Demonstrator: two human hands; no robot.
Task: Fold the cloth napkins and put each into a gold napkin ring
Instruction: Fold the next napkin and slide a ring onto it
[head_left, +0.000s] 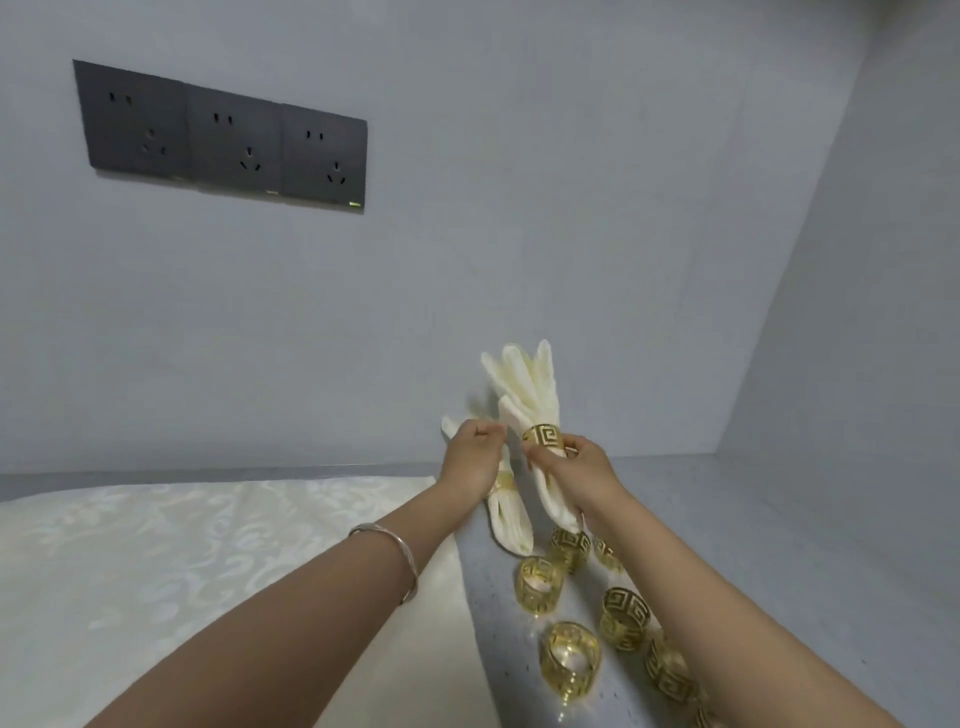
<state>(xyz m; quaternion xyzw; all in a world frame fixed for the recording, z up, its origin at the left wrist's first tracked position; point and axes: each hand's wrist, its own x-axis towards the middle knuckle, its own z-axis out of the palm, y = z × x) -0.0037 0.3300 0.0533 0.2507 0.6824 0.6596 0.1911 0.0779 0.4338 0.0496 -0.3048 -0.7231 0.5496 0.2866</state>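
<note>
the right hand (576, 467) grips a folded cream napkin (530, 384) just below its gold ring (543, 435), holding it up off the bench (753, 519) with the fanned ends pointing up and away. the left hand (470, 452) is close beside the ring with its fingers curled and the tips drawn together; whether they pinch a fold of the napkin or hold nothing, i cannot tell – that spot is blurred.

the step looks like the last tidying of this napkin: the ring is already on, sitting about the middle. to do it well, keep the right hand firm under the ring so it does not slide, and use the left fingertips to tease the upper folds apart evenly, pulling gently so the cloth does not drag out of the ring. then lay it next to the second napkin (511, 525), which lies ringed on the bench behind the left hand, pointing the same way.

several loose rings (570, 656) stand on the bench under the right forearm – a low arm could knock them over, so lift clear when setting down. a patterned cloth (208, 545) lies spread on the left part of the bench, probably the next one to fold.
</note>
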